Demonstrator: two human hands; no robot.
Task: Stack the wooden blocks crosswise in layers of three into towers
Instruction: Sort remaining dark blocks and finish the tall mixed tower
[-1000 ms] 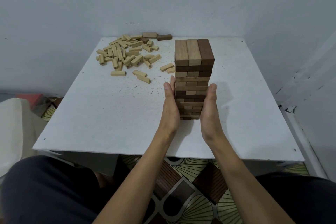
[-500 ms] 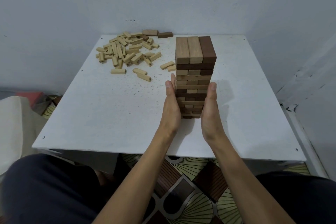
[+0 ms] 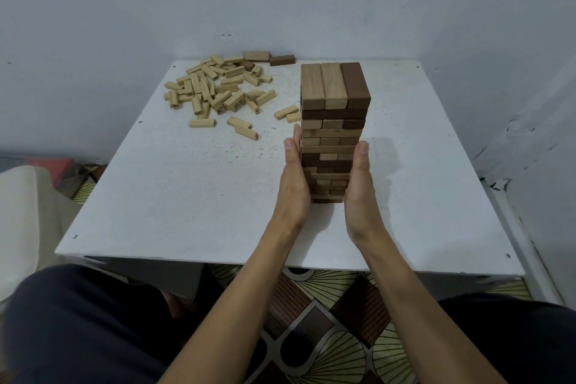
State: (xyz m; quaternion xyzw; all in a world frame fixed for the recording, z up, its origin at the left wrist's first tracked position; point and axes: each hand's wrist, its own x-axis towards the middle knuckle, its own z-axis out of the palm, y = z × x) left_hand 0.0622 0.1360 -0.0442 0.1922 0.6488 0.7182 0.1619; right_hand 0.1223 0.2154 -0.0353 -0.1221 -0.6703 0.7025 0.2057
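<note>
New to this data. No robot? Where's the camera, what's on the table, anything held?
No robot: a person works with bare hands. The one picture comes from a wide-angle camera worn on the head, looking forward and down, so the arms enter from below. On the white table stands a tall tower of light and dark wooden blocks, three per layer, laid crosswise. The left hand and right hand press flat against its two sides, fingers straight, probably squaring it. At the far left lies a pile of loose light blocks. Neither hand grips a block.

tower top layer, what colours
Top layer: brown, light tan, dark brown, left to right; head view.
</note>
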